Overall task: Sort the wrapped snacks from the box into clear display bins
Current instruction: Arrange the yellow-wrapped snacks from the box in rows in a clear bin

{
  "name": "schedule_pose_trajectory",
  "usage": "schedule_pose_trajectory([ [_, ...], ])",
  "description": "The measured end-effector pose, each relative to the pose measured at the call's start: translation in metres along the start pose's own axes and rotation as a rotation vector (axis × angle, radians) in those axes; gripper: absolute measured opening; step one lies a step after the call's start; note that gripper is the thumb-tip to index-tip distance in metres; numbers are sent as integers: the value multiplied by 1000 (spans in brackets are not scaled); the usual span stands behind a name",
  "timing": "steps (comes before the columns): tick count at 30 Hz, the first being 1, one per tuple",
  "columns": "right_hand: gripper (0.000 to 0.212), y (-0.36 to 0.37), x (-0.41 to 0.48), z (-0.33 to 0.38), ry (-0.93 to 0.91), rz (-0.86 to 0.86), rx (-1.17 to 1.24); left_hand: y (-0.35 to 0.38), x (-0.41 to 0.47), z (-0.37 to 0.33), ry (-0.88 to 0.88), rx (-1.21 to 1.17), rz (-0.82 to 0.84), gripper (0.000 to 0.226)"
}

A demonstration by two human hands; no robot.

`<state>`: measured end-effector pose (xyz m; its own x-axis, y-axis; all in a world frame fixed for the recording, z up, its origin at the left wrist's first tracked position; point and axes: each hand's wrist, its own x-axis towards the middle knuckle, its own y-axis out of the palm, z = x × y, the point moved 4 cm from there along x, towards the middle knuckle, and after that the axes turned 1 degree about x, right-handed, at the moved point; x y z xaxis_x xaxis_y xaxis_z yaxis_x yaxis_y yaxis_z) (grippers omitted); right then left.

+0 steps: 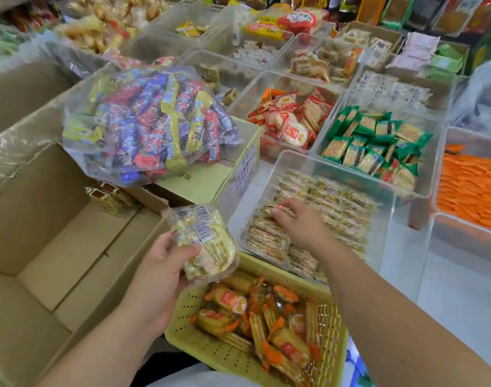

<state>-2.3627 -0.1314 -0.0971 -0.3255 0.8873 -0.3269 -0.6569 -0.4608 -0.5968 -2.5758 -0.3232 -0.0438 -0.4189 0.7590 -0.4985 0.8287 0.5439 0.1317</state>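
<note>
My left hand (pixel 160 272) grips a stack of clear-wrapped yellow biscuit packs (pixel 204 244) above the near corner of the open cardboard box (pixel 43 224). My right hand (pixel 297 222) reaches into the clear display bin (pixel 384 196) just right of the box, its fingertips on one wrapped pack (pixel 278 210) among rows of the same snacks. A few packs (pixel 110 198) lie at the far inner corner of the box.
A yellow perforated basket (pixel 199 342) of orange-wrapped biscuits sits under my arms. A big clear bag of mixed candies (pixel 146 124) lies on a closed carton (pixel 211 180). Several clear bins hold red (pixel 291 121), green (pixel 375 143) and orange (pixel 470 188) snacks beyond.
</note>
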Motion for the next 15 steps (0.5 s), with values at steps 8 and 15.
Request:
schedule_pose_trajectory([
  [8, 62, 17, 11, -8, -34, 134, -346, -2, -6, -5, -3, -27, -19, 30],
  [15, 90, -6, -24, 25, -236, -120, -549, 2, -9, -5, -54, -104, -30, 11],
])
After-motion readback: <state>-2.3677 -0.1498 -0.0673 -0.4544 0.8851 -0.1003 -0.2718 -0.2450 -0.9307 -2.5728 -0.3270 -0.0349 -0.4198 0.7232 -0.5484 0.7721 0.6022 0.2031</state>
